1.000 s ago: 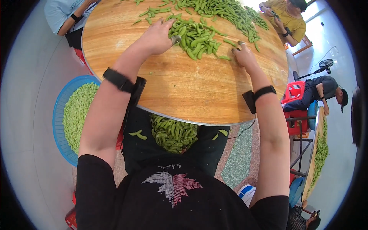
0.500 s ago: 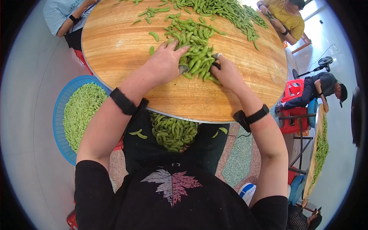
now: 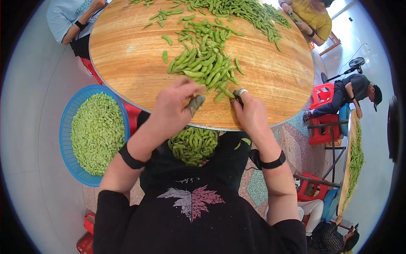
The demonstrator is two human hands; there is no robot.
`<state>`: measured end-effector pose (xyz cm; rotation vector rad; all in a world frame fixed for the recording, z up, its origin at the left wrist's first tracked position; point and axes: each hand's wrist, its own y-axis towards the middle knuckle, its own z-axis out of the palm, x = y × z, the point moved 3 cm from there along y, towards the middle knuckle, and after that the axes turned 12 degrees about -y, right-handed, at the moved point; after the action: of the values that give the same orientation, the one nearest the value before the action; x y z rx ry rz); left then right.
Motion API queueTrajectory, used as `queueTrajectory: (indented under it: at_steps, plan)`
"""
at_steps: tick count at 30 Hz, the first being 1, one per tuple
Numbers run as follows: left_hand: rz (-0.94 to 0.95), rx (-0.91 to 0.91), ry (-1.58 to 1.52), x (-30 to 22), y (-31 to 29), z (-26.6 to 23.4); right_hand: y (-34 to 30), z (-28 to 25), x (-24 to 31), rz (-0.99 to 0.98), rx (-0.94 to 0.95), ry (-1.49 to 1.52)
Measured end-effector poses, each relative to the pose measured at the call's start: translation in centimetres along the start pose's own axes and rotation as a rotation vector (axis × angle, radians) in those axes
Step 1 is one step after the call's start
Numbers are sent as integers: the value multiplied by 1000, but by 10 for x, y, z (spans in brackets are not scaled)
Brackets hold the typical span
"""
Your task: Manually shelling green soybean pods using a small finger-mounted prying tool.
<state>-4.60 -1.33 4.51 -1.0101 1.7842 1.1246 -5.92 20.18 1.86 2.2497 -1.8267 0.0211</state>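
Observation:
A loose heap of green edamame pods [image 3: 203,63] lies on the round wooden table [image 3: 135,76] in front of me. My right hand [image 3: 253,112] is at the near side of the heap, its thumb and forefinger closed on the end of an edamame pod [image 3: 227,92]. Dark coverings show on those fingertips. Left of it, my left hand [image 3: 173,106] hovers near the table's edge, thumb and fingers apart, with no pod visible in it. A grey-green covering wraps its thumb. Below the edge, a mass of pods [image 3: 193,146] sits at my lap.
A blue basket [image 3: 63,135] of shelled beans stands at my left. More pods [image 3: 249,17] cover the table's far side, where two people sit. At the right are red stools [image 3: 323,95], a fan [image 3: 356,62] and another table [image 3: 349,165] with pods and people.
Both hands have drawn back toward me from the heap. My left hand has come off the pods, and my right hand now pinches one pod. Some pods have spread nearer the table's edge.

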Motion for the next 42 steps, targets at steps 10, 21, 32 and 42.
queueTrajectory:
  at_steps: [10, 21, 32, 42]
  plan:
    - [-76, -99, -251, 24, -25, 36, 2, -2, 17, 35, -8, -26]
    - [-463, -158, -1157, 30, -18, 49, -19, -13, 28, 87, -46, 550]
    - [-350, -302, -1167, 33, -25, 55, -42, 1, 44, 248, 534, 1446]
    - [-490, -131, -1390, 31, -29, 54, -54, 7, 49, 307, 550, 1678]
